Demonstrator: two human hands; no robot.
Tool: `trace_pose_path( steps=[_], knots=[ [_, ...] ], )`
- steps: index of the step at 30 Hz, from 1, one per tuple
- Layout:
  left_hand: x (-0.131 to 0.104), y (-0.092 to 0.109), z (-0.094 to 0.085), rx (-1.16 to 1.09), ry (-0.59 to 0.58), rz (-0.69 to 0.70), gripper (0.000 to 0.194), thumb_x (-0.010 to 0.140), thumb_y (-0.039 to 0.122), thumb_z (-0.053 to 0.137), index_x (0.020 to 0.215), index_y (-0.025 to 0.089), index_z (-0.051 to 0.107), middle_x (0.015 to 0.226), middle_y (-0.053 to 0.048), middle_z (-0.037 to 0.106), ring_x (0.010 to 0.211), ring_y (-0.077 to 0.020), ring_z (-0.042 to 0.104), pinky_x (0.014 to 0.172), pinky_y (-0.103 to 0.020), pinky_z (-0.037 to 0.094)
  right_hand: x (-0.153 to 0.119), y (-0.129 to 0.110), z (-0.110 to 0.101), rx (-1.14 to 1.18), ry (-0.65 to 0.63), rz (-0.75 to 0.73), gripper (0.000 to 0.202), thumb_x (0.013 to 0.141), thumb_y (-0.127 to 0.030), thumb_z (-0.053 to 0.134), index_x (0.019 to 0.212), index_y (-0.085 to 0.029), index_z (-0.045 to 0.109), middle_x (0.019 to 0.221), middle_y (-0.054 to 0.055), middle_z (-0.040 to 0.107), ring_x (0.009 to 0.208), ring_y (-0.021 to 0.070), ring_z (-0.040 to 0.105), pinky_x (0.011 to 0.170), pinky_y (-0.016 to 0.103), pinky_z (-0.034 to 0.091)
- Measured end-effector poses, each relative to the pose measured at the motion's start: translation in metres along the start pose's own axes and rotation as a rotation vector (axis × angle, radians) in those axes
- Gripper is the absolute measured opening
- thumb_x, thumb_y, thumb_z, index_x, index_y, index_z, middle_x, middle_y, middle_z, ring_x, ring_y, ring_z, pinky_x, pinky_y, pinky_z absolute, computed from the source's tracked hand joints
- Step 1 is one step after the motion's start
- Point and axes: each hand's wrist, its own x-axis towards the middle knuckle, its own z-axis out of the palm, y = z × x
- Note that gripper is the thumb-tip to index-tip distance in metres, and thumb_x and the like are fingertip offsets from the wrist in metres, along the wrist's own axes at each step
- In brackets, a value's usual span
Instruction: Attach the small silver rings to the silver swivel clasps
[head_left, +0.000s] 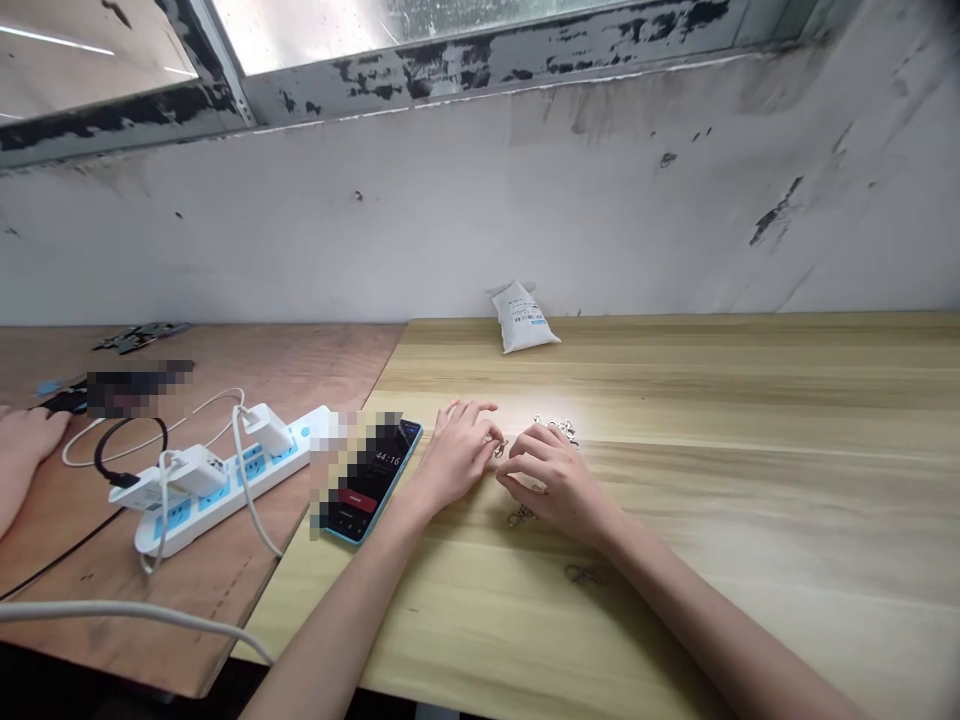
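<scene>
My left hand (457, 455) is over the light wooden table, thumb and forefinger pinched on a small shiny metal clasp (500, 448). Close by on the right, my right hand (551, 480) has its fingers bent and thumb drawn in; whatever sits between its fingertips is too small to make out. Behind the right hand lies a little pile of silvery metal clasps (564, 430), partly covered by the fingers. A metal ring-like piece (520, 515) rests just under the right hand. Nearer to me, another metal piece (585, 574) lies beside the right forearm.
A phone (375, 480) showing a timer lies left of my left hand. Farther left, a white power strip (232, 490) with plugs and cables sits on a brown board. A white plastic packet (523, 318) is by the wall. Another person's hand (30, 440) shows at far left.
</scene>
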Motion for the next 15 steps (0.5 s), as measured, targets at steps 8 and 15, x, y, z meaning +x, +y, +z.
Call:
trace_pose_path(
  steps=[8, 15],
  knots=[
    [0.002, 0.007, -0.002, -0.058, 0.133, -0.029, 0.013, 0.095, 0.021, 0.049, 0.094, 0.021, 0.063, 0.13, -0.008, 0.055, 0.131, -0.025, 0.041, 0.104, -0.044, 0.033, -0.002, 0.013, 0.004, 0.076, 0.096, 0.34, 0.017, 0.09, -0.032, 0.061, 0.102, -0.021, 0.066, 0.088, 0.006, 0.066, 0.085, 0.0217, 0.056, 0.077, 0.037, 0.042],
    [0.002, 0.012, -0.004, -0.064, 0.153, 0.004, 0.012, 0.094, 0.022, 0.05, 0.093, 0.021, 0.062, 0.127, -0.007, 0.057, 0.129, -0.0243, 0.043, 0.102, -0.041, 0.034, -0.002, 0.011, 0.005, 0.157, 0.015, 0.341, 0.017, 0.094, -0.025, 0.054, 0.083, -0.022, 0.066, 0.086, 0.005, 0.067, 0.082, 0.0201, 0.055, 0.076, 0.037, 0.041]
  ],
)
